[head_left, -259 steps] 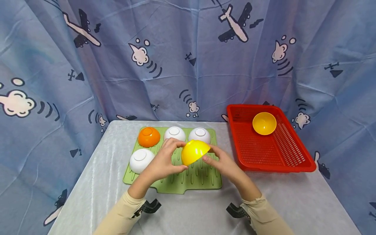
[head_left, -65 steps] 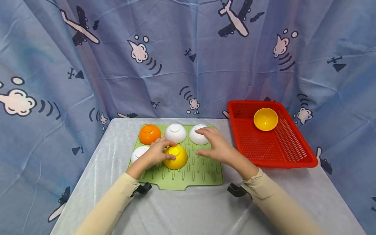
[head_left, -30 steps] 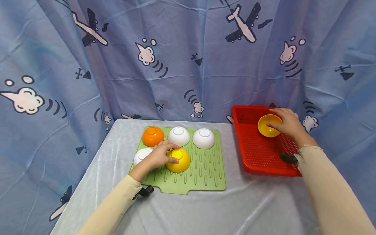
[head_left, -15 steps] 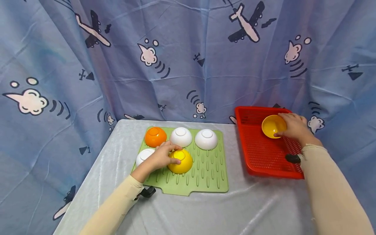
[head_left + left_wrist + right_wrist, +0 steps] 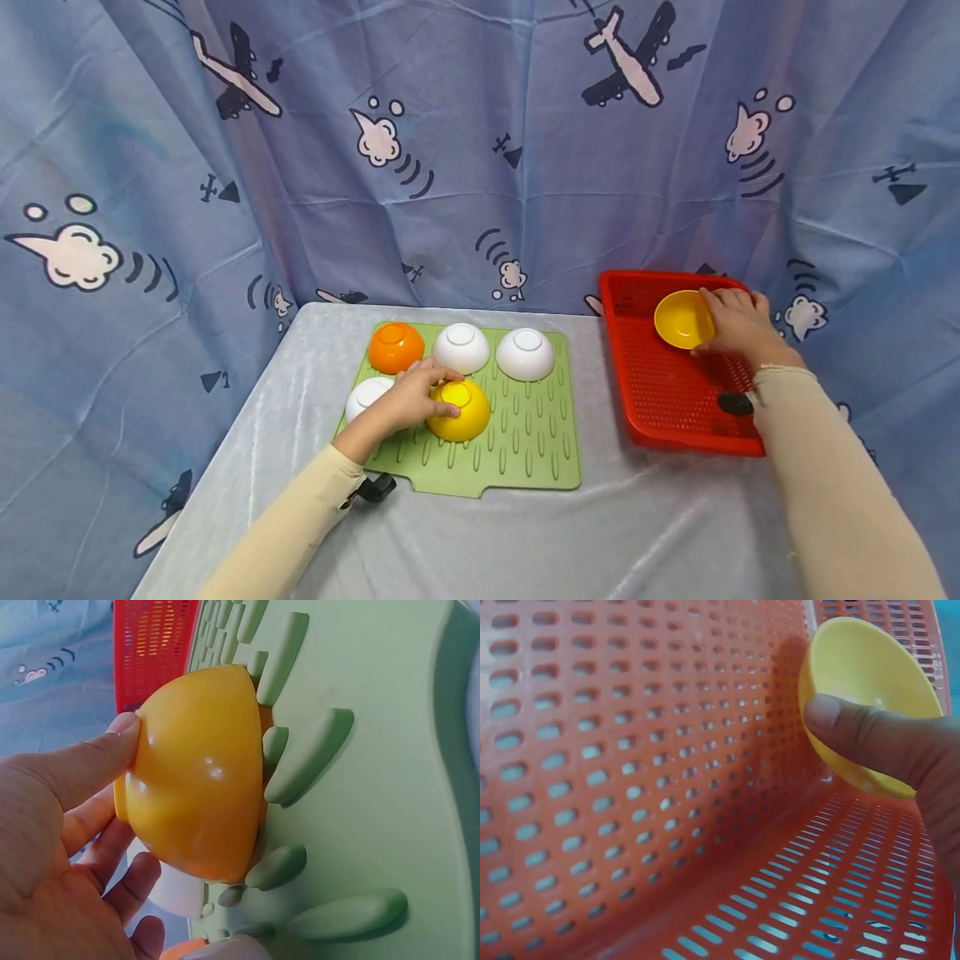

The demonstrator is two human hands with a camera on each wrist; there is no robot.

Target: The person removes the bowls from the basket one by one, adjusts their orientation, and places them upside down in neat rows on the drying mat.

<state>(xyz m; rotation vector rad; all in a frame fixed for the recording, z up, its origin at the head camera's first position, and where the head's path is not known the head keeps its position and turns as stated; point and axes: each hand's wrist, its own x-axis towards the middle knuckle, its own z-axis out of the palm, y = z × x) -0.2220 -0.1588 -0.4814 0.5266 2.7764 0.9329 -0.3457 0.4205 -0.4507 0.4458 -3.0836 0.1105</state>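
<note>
A yellow bowl [image 5: 459, 410] lies upside down on the green drying mat [image 5: 525, 442]. My left hand [image 5: 408, 400] grips its side, thumb on the base [image 5: 199, 795]. An orange bowl [image 5: 396, 347] and three white bowls [image 5: 461, 347] also lie upside down on the mat. In the red perforated basket [image 5: 667, 400] at the right my right hand [image 5: 731, 325] grips a second yellow bowl [image 5: 681, 319], tilted onto its side with the opening facing left. The right wrist view shows my thumb on that bowl's rim [image 5: 870, 705], over the basket floor [image 5: 630, 787].
The grey cloth-covered table [image 5: 487, 533] has bare room in front of the mat and basket. A blue curtain printed with planes [image 5: 480, 150] closes off the back and sides. The front right part of the mat is bare.
The right hand left the mat, reached into the basket and took hold of the yellow bowl there, tilting it up. The left hand stayed on the upturned yellow bowl.
</note>
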